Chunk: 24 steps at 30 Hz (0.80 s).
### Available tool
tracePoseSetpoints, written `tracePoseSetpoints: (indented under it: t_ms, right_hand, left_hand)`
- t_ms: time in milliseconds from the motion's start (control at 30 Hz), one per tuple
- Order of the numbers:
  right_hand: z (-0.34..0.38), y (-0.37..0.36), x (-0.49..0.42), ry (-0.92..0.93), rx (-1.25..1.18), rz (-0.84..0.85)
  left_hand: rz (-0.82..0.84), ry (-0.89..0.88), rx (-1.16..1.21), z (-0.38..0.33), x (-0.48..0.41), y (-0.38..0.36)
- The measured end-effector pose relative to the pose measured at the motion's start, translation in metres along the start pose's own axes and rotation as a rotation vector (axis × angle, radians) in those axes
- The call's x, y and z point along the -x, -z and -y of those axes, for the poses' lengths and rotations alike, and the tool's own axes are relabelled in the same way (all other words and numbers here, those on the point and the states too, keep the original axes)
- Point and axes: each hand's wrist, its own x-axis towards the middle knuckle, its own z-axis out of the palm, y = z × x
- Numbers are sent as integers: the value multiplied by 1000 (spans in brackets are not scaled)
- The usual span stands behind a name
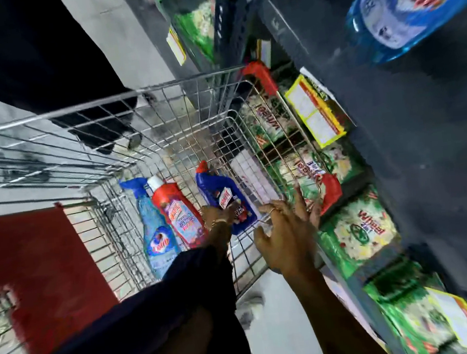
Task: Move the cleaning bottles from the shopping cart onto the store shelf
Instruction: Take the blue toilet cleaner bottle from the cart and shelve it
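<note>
1. Three cleaning bottles lie flat on the wire floor of the shopping cart (161, 103), side by side, each with its long axis running roughly from 5 o'clock at the base to 11 o'clock at the cap.
2. The dark blue bottle (226, 197) is the one nearest the shelf side; its angled neck and red cap point toward 11 o'clock and its labelled face is turned up.
3. The red bottle (179, 211), with a white cap, lies just beside it at 9 o'clock, cap end also toward 11 o'clock.
4. The pale blue spray bottle (152, 228) touches the red one on its 9 o'clock side; its blue trigger head points toward 11 o'clock.
5. Of the two hands, the left hand (218, 217) reaches down into the cart from a dark sleeve (181, 297) and is closed around the lower body of the dark blue bottle, with a thin bracelet at the wrist.
6. The right hand (285, 229) is released, fingers spread, holding nothing; it sits at the cart's near wire wall, at 3 o'clock of the dark blue bottle, though whether it touches the wire is unclear.
7. A red flap (44, 277) covers the cart's seat end at 9 o'clock of the bottles.
8. The store shelf (426, 156) rises at 3 o'clock of the cart, its lower tiers stacked with green packets (359, 230) and yellow price tags (316, 110).
9. A blue bottle (410, 5), blurred, lies on its side on a higher shelf tier at 1 o'clock.
</note>
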Motion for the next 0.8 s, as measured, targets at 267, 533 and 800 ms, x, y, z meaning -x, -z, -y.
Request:
tracePoseSetpoints:
  t_ms: [267, 533, 800]
  right_hand:
    - [-1, -1, -3, -8, -88, 42]
    - [-6, 34, -4, -140, -742, 217]
    - [-34, 134, 84, -219, -1603, 70]
  left_hand:
    - [-45, -18, -118, -33, 1, 14]
    - [257, -374, 66, -108, 114, 65]
    - [578, -644, -62, -143, 265, 52]
